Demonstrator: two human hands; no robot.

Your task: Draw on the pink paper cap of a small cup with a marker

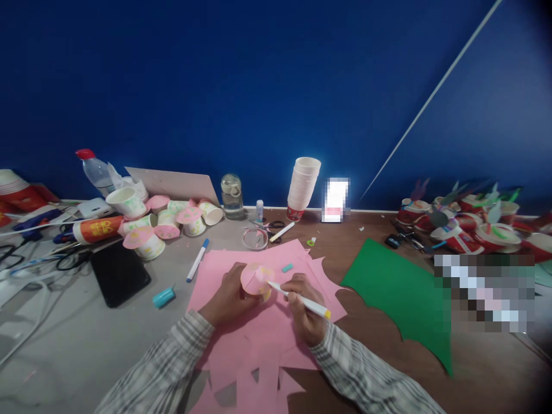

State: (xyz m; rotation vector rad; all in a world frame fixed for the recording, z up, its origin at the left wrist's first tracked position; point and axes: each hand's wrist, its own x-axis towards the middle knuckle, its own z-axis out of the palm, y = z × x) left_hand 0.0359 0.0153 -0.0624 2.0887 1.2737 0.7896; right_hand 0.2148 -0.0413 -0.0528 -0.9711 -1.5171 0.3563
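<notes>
Blue wall behind cluttered table [86,345], pink paper sheet [259,339] at centre, left hand [228,299] clamped on pink paper cone [255,279] above sheet, right hand [304,307] gripping yellow-capped marker [297,299], tip touching cone, green sheet [401,293] right of pink sheet.

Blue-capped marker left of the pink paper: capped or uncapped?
Capped. The marker lies flat on the table with its blue cap on the far end. The loose teal cap nearby is a separate piece.

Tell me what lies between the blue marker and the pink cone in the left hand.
Head view: only pink paper sheet between blue marker and pink cone, held by left hand.
</notes>
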